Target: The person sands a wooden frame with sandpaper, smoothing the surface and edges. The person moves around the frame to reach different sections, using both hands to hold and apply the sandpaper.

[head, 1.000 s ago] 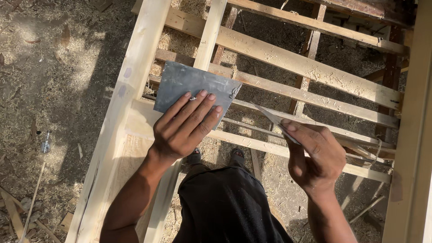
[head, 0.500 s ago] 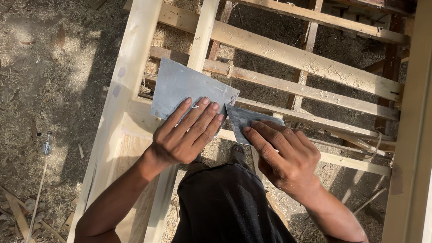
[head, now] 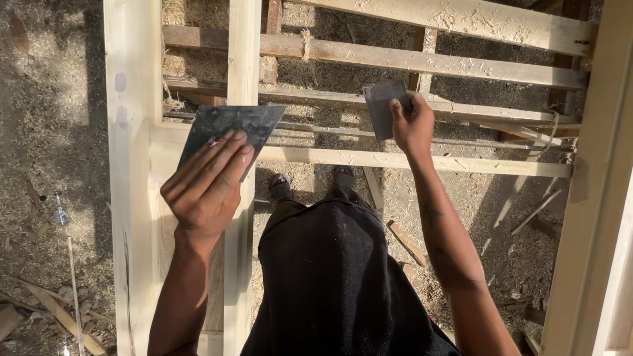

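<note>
— What have we got in our hands?

— Our left hand presses a large grey sheet flat, fingers extended, against the pale wooden frame. Our right hand pinches a smaller grey piece, held up over the slats.

— And below?

— Sawdust-strewn ground, our feet between the rails.

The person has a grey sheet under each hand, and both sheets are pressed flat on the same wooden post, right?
Not quite. The head view shows the left hand pressing its big grey sheet against the pale post, but the right hand holds its small grey sheet up by its edge, farther right over the wooden slats, not flat on that post.
</note>
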